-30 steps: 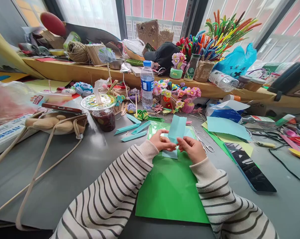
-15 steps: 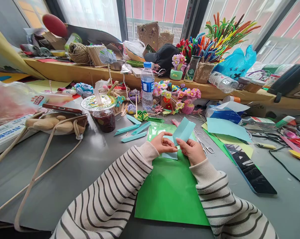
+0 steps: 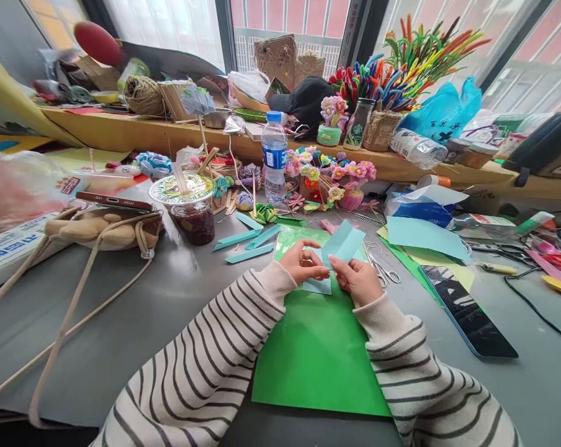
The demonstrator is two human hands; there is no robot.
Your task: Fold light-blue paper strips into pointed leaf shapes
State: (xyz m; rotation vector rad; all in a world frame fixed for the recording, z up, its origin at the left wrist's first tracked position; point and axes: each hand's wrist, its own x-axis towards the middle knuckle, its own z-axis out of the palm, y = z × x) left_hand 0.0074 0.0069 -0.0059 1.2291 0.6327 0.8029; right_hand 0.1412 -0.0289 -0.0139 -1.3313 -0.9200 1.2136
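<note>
Above a green sheet (image 3: 320, 354), my right hand (image 3: 360, 282) pinches a creased piece of light blue paper (image 3: 343, 242) by its lower edge. The paper tilts up and to the right, with a fold line across it. My left hand (image 3: 306, 261) is closed at the paper's lower left corner, thumb and fingertips together there; the exact grip is partly hidden. Under my hands, another light blue piece (image 3: 318, 286) lies on the green sheet. Several folded light blue strips (image 3: 250, 253) rest to the left of my left hand.
Scissors (image 3: 388, 273) and a phone (image 3: 469, 310) lie to the right, near a light blue sheet (image 3: 427, 239). A lidded drink cup (image 3: 192, 217) and a bag (image 3: 103, 230) stand left. Behind are a water bottle (image 3: 275, 161), crafted flowers (image 3: 336, 177) and a crowded ledge (image 3: 243, 139).
The light blue paper has swung from nearly upright to tilted right, mostly in the first half second. My right hand has kept its pinch; both hands have stayed nearly in place.
</note>
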